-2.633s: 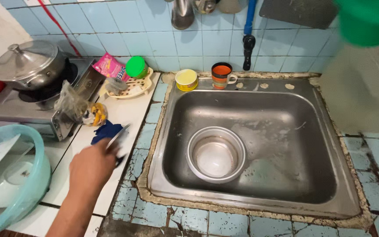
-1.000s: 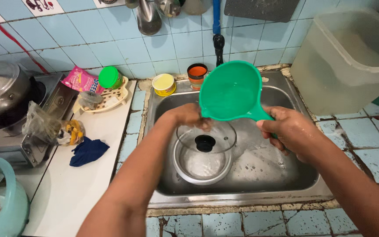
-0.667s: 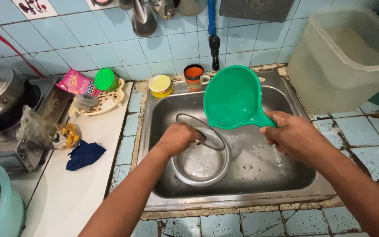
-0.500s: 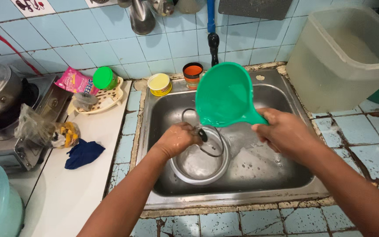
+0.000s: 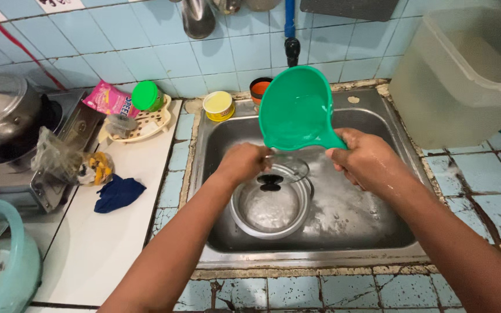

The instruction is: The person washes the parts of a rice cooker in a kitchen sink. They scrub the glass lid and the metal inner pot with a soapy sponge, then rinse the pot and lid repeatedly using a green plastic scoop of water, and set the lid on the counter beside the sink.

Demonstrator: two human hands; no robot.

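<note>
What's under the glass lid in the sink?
A round steel pot sits below the glass lid, which the left hand holds at its edge. Its wet, shiny floor shows; the far rim is hidden behind the lid and its black knob.

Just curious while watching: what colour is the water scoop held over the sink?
Green: the scoop, held in the right hand, shows clearly in the head view.

Both forearms are bare to the frame's edge, no sleeves showing; the right hand glistens wet, and neither hand wears rings or gloves.
</note>
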